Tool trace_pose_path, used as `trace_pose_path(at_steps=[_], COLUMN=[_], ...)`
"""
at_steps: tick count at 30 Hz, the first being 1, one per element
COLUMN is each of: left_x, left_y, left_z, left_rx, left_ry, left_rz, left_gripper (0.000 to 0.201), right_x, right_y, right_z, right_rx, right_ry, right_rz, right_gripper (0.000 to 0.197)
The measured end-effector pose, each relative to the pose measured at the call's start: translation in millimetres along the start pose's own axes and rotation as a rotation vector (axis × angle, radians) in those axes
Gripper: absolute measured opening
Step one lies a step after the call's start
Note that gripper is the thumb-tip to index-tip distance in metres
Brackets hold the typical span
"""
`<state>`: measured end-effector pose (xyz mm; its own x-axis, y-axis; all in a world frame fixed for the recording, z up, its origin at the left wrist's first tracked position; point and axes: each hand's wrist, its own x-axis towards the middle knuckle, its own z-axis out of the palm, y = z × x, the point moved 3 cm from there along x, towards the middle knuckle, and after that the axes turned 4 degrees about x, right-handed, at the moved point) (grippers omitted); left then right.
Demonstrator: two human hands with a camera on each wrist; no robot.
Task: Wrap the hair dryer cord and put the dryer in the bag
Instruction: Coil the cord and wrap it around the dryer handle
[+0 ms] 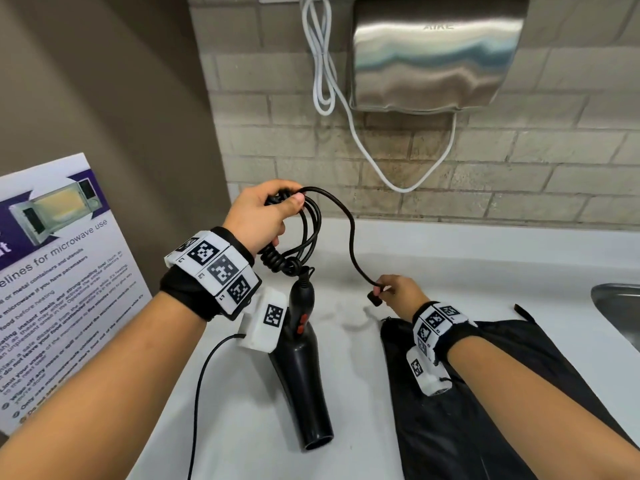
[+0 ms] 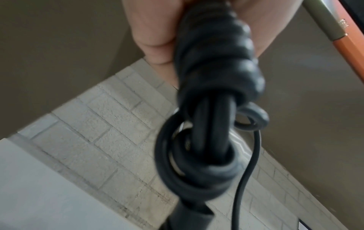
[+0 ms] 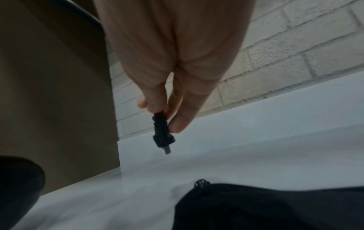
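Note:
A black hair dryer [image 1: 304, 368] lies on the white counter [image 1: 346, 358], nozzle toward me, handle pointing to the wall. My left hand [image 1: 266, 213] is raised above the handle and grips several loops of its black cord [image 1: 310, 233]; the bunched loops [image 2: 206, 140] fill the left wrist view. A free length of cord [image 1: 349, 233] arcs right and down to my right hand [image 1: 394, 289], which pinches the cord just behind the black plug [image 3: 162, 132] above the counter. The black bag [image 1: 467, 410] lies flat on the counter under my right forearm.
A steel hand dryer [image 1: 433, 53] with a white cable [image 1: 325, 81] hangs on the brick wall behind. A microwave notice [image 1: 59, 271] leans at the left. A sink rim [image 1: 620, 306] shows at the right. A thin black wire [image 1: 204, 393] runs from my left wrist camera.

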<state>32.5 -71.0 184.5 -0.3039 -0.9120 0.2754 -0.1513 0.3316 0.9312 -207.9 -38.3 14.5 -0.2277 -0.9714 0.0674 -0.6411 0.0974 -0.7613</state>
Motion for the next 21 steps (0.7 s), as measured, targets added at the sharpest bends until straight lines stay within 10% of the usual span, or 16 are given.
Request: trace_pose_path(at_steps=[12, 21], left_x=[3, 3], left_y=[-4, -3], left_z=[6, 6], left_rx=[0.042, 0.035], left_ry=[0.036, 0.041], left_rz=[0.012, 0.018], left_gripper=[0.012, 0.012], right_x=[-32, -43], right_y=[-154, -180], right_z=[-54, -26], right_rx=[0.963, 0.457], right_ry=[0.362, 0.321], right_rz=[-0.602, -0.707], right_gripper=[0.014, 0.02])
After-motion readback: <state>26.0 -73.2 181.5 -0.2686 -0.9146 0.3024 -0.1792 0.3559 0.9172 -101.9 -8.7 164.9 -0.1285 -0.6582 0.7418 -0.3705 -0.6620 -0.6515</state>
